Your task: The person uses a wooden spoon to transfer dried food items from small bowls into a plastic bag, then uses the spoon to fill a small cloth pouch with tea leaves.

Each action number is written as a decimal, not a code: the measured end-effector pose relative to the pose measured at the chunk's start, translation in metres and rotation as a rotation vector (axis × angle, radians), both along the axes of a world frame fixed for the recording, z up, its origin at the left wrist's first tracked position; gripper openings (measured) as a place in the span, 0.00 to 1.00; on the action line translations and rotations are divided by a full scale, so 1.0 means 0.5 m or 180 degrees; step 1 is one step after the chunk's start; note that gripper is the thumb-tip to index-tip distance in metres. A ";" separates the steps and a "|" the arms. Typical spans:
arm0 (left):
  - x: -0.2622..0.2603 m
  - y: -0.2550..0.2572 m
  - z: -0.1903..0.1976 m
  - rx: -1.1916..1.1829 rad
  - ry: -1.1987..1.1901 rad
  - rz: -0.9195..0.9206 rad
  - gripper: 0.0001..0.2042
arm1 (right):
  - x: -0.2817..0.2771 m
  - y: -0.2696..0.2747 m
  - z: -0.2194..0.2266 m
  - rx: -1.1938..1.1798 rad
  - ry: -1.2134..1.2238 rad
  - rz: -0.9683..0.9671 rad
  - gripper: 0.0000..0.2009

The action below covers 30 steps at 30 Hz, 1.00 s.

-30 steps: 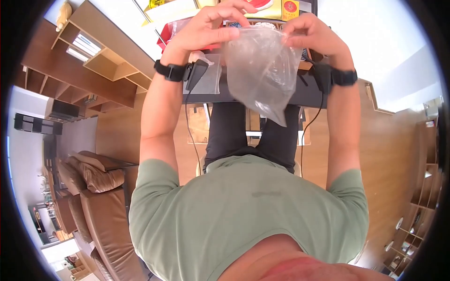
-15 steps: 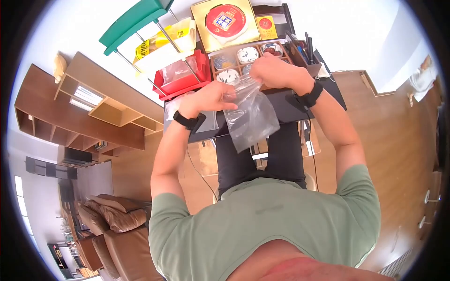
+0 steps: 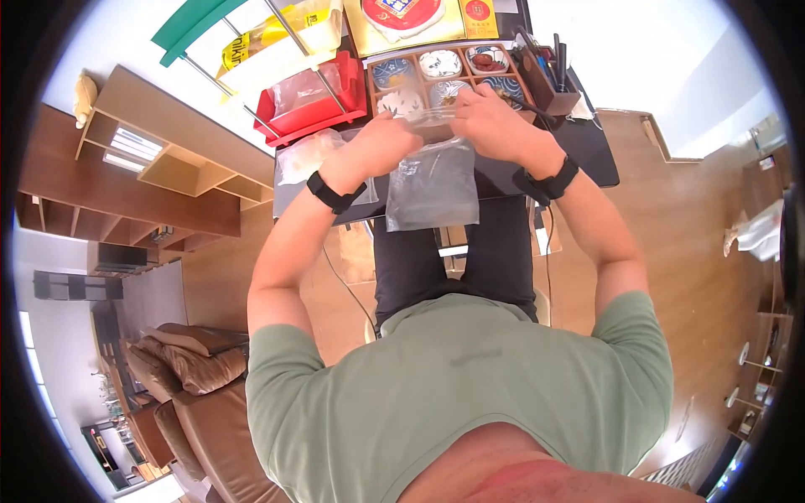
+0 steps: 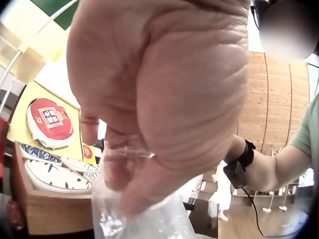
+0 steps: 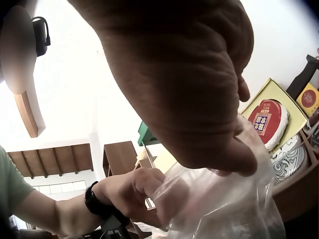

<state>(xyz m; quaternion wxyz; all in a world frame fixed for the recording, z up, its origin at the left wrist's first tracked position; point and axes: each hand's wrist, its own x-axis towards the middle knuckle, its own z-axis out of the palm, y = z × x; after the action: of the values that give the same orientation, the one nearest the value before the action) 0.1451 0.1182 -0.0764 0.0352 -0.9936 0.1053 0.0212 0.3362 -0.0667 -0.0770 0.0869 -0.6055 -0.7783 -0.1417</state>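
A clear plastic bag [image 3: 433,186] hangs between the two hands, over the near edge of the dark table. The left hand [image 3: 381,147] pinches its upper left side between thumb and fingers; the left wrist view shows the left hand [image 4: 159,94] from the palm side with the bag [image 4: 144,221] below the fingertips. At the upper right of the bag, the right hand [image 3: 501,126] grips the rim. In the right wrist view the right hand [image 5: 194,84] hides part of the bag [image 5: 224,209].
Behind the hands stands a wooden tray [image 3: 419,77] of small patterned dishes, with a pen holder [image 3: 549,88] on its right. A red bin [image 3: 356,92] holds clear plastic. Another clear bag [image 3: 303,159] lies at the table's left. A gold box [image 3: 453,25] stands at the back.
The bag, bunched between the hands half a second ago, now hangs flatter and squarer. The right hand has come down slightly and both hands hold the rim at similar heights.
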 end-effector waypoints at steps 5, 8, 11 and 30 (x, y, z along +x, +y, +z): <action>-0.027 -0.009 -0.015 -0.0333 -0.1111 0.0013 0.06 | -0.035 -0.039 -0.043 0.1554 0.1757 -0.0341 0.32; -0.040 -0.018 -0.042 -0.0554 -0.1443 0.0370 0.07 | -0.051 -0.061 -0.130 0.0805 0.3218 -0.1509 0.42; -0.044 -0.020 -0.051 -0.0640 -0.1416 0.0331 0.10 | -0.041 -0.057 -0.199 0.0005 0.3440 -0.1473 0.23; 0.058 -0.010 -0.012 -0.2693 0.0074 -0.0241 0.06 | -0.118 -0.064 -0.212 0.0377 0.1731 -0.0053 0.21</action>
<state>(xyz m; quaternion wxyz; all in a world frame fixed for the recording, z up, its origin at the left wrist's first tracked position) 0.1740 0.1133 -0.0825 -0.3761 -0.9156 0.1414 -0.0140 0.2774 -0.0985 -0.1830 0.3266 -0.6215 -0.7118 -0.0199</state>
